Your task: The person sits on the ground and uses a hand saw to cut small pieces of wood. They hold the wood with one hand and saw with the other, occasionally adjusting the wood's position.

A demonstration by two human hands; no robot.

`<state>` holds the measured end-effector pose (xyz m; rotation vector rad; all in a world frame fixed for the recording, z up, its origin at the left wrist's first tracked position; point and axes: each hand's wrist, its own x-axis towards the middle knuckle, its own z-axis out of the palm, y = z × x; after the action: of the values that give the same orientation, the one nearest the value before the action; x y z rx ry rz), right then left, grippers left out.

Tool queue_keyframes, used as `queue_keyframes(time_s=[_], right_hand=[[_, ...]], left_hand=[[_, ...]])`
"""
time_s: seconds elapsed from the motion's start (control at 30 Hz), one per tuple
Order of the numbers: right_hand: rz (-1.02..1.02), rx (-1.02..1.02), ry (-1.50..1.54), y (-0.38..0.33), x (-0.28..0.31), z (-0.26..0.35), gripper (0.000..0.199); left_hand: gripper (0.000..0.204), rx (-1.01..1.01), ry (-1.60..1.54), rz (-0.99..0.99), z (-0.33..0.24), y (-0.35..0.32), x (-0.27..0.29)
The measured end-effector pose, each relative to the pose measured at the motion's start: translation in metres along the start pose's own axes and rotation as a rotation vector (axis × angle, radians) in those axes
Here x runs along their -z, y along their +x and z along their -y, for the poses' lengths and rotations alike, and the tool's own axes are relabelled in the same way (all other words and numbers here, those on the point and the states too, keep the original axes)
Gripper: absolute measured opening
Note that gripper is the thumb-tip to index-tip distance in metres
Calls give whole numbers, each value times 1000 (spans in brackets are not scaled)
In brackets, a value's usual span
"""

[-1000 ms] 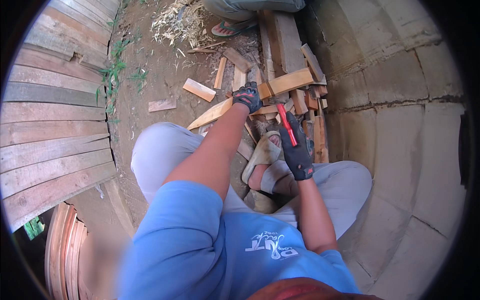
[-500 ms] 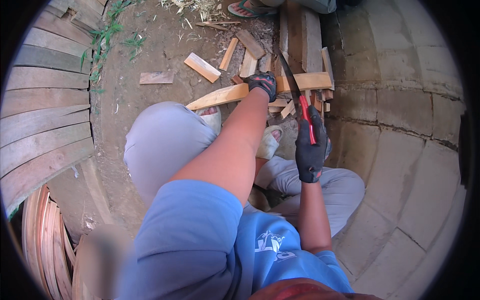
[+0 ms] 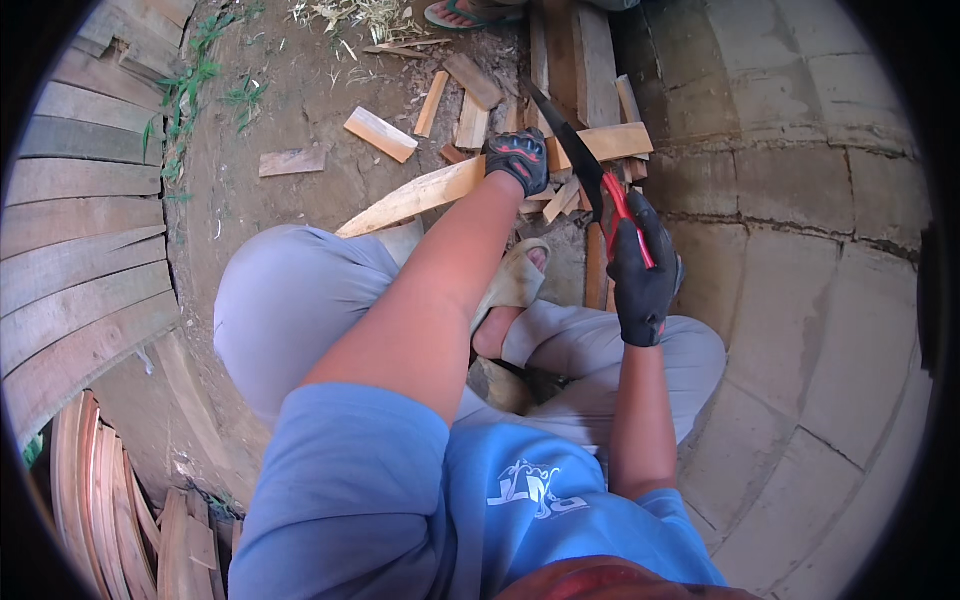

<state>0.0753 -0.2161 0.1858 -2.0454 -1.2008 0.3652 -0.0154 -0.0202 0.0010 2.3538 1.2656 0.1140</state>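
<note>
The right hand [image 3: 643, 272], in a dark glove, is wrapped around the red handle of a saw [image 3: 583, 162], whose dark blade points up and to the left. The blade crosses over a long pale board [image 3: 420, 197] just beside the left hand [image 3: 518, 162]; whether its teeth touch the wood, I cannot tell. The left hand, also gloved, is closed over the board's middle. The board lies slantwise in front of the person, its tapered end low on the left and its blunt end over a heap of short wood pieces [image 3: 568, 197]. Beyond the left hand, loose offcuts [image 3: 381, 134] lie on the bare ground [image 3: 330, 90], with pale shavings [image 3: 365, 22] farther out, near another person's sandalled foot [image 3: 462, 14]. Thick timbers [image 3: 598, 70] run away beside the block wall [image 3: 800, 190].
</note>
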Motion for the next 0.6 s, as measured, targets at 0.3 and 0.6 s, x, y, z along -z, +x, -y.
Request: queue_keyframes(time_s=[0.3,0.6], right_hand=[[-47,-24,-27,22,6,47,34],[25,27,14,83,-68,-12,36]], left_hand=[[37,25,3,31,5,-3,-6],[31,59,-114,-64,4,-5,-30]])
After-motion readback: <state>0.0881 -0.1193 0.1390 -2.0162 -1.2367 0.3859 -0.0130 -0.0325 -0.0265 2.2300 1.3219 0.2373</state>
